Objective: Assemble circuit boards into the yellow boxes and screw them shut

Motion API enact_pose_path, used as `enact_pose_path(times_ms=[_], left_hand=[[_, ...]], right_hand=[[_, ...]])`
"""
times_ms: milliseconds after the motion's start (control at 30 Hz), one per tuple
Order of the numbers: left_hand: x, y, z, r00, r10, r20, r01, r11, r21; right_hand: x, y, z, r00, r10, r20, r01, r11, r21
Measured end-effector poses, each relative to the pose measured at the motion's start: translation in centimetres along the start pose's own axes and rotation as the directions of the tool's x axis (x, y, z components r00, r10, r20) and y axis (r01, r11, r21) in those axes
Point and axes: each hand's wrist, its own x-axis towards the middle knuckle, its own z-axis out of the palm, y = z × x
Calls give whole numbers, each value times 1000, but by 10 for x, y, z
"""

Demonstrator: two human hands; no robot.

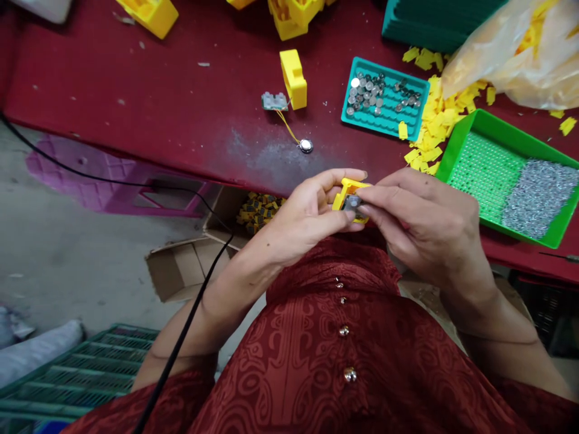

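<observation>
My left hand [312, 208] is closed around a small yellow casing [346, 185], its thumb on a dark part [353, 204] inside it. The fingers of my right hand [420, 217] are pinched at the casing's right side, touching the dark part; whether they hold anything more is hidden. Beyond my hands, a yellow block [294, 79] stands on the red table, beside a small circuit board [274, 101]. Yellow wires run from the board to a round silver piece [306, 146].
A teal tray [389, 123] holds silver discs. Loose yellow pieces [436, 117] lie between it and a green basket [558, 238] of small metal parts. A plastic bag [502, 60] sits behind. Below the table edge are a cardboard box [174, 271], black cable [199, 295] and pink stool [90, 178].
</observation>
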Motion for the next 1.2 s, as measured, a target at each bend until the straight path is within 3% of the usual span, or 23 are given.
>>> enact_pose_path(times_ms=[133,300,433,600,733,833,1033,1200], left_hand=[[4,-9,-3,999,31,12,-31,1000,3],[6,-15,-6,1000,23,6,-22,998,-54],[5,-12,-5,1000,-24,-9,23,996,-84],[4,-13,-1,997,-58,-57,54,996,-66],[3,-18,7,991,20,-131,-17,1000,22],[2,-17,14,984,63,-167,-52,996,68],[14,-20,12,998,-2,-66,6,998,55],[17,-24,15,996,18,-83,-10,995,95]], right_hand=[[0,-2,5,998,-42,-43,40,998,-48],[-7,3,17,979,99,-180,-80,991,110],[-11,10,24,955,21,-295,0,997,72],[-12,15,26,959,-35,-281,46,998,34],[-15,17,28,963,-103,-248,101,995,-17],[-20,17,29,948,-119,-296,99,992,-81],[-30,29,32,926,-92,-366,99,995,1],[-34,36,35,921,-114,-372,128,992,14]])
